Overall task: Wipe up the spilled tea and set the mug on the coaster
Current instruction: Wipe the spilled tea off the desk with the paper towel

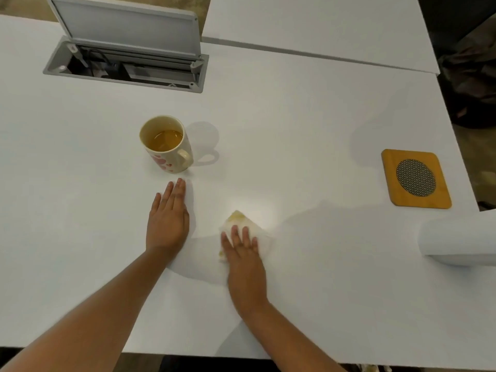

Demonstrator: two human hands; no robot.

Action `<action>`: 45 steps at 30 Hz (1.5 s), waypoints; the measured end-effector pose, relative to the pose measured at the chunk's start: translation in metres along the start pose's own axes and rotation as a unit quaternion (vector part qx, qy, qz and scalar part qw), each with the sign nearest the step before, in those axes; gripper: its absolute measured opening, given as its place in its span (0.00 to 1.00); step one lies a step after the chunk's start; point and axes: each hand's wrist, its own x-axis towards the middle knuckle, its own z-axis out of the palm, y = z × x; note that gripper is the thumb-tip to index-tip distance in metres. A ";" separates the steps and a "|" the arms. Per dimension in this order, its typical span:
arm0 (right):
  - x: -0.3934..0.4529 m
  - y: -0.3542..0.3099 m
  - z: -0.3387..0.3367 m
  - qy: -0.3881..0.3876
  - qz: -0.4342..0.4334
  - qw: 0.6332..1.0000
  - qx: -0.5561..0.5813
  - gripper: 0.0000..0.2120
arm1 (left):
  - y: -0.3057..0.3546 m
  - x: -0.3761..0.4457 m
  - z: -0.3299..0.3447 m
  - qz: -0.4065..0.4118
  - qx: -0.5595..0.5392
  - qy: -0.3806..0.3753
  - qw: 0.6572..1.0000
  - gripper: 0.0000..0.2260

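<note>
A cream mug [167,146] with pink hearts stands upright on the white table [295,116], tea inside, handle turned to the right. My left hand [167,218] lies flat on the table just in front of the mug, fingers straight, holding nothing. My right hand [243,253] presses flat on a white paper towel [261,232] that carries yellow tea stains at its far corner and near edge. A square wooden coaster [416,179] with a round dark mesh centre sits far to the right, near the table edge.
An open cable hatch [126,64] with a raised grey lid sits at the back left. A roll of white paper towel [459,241] lies at the right edge. A seam separates a second table [335,25] behind. The table's near edge runs just below my forearms.
</note>
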 end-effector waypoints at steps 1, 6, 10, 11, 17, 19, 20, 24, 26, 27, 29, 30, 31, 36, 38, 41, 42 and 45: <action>-0.001 -0.015 0.005 -0.042 -0.068 0.997 -0.009 0.23 | 0.000 0.000 0.000 -0.002 -0.007 -0.001 1.000 0.22; 0.008 0.017 -0.005 -0.092 -0.201 0.975 -0.008 0.24 | -0.002 0.000 -0.001 0.001 -0.008 -0.007 1.000 0.24; 0.029 0.108 -0.032 -0.058 -0.021 0.998 -0.006 0.26 | -0.004 -0.001 -0.001 0.001 -0.018 -0.006 1.000 0.23; 0.033 0.128 -0.040 -0.036 0.043 0.998 -0.004 0.25 | -0.004 -0.001 -0.001 0.000 -0.022 -0.008 1.000 0.23; 0.042 0.117 -0.043 0.075 0.207 0.972 0.086 0.27 | -0.004 -0.002 -0.001 -0.006 -0.053 0.003 0.999 0.26; 0.041 0.080 -0.029 0.044 0.141 0.984 0.103 0.28 | -0.005 -0.001 -0.001 -0.014 -0.077 0.006 0.997 0.26; 0.040 0.060 -0.021 0.009 0.094 0.989 0.116 0.28 | -0.005 -0.001 -0.002 -0.018 -0.092 0.009 0.996 0.26; 0.045 0.005 0.008 -0.128 -0.120 0.977 0.123 0.27 | -0.004 0.000 -0.001 -0.015 -0.111 0.022 0.993 0.24; 0.059 -0.009 0.015 -0.155 -0.146 0.967 0.141 0.26 | -0.004 0.000 0.000 -0.019 -0.105 0.022 0.994 0.22; 0.066 -0.013 0.017 -0.162 -0.148 0.963 0.154 0.25 | -0.004 0.000 0.001 -0.022 -0.105 0.024 0.994 0.22; 0.077 -0.016 0.019 -0.176 -0.159 0.959 0.158 0.27 | -0.004 -0.001 0.000 -0.029 -0.105 0.026 0.994 0.22; 0.081 -0.015 0.020 -0.180 -0.172 0.957 0.151 0.27 | -0.004 0.000 0.000 -0.029 -0.102 0.025 0.994 0.22; 0.084 -0.013 0.020 -0.185 -0.185 0.954 0.145 0.28 | -0.003 0.000 -0.001 -0.027 -0.100 0.023 0.994 0.22; 0.098 -0.004 0.020 -0.206 -0.228 0.941 0.142 0.27 | -0.003 0.001 -0.002 -0.018 -0.094 0.017 0.995 0.24; 0.107 -0.003 0.019 -0.200 -0.235 0.941 0.141 0.27 | -0.004 0.001 -0.002 -0.014 -0.095 0.016 0.995 0.23; 0.114 -0.002 0.017 -0.196 -0.233 0.941 0.146 0.27 | -0.004 0.000 -0.004 -0.014 -0.096 0.015 0.995 0.24; 0.116 -0.002 0.016 -0.204 -0.233 0.939 0.150 0.26 | -0.003 0.000 -0.004 -0.014 -0.093 0.013 0.995 0.24; 0.120 -0.002 0.009 -0.256 -0.215 0.926 0.175 0.21 | -0.002 0.001 -0.005 -0.012 -0.083 0.012 0.996 0.23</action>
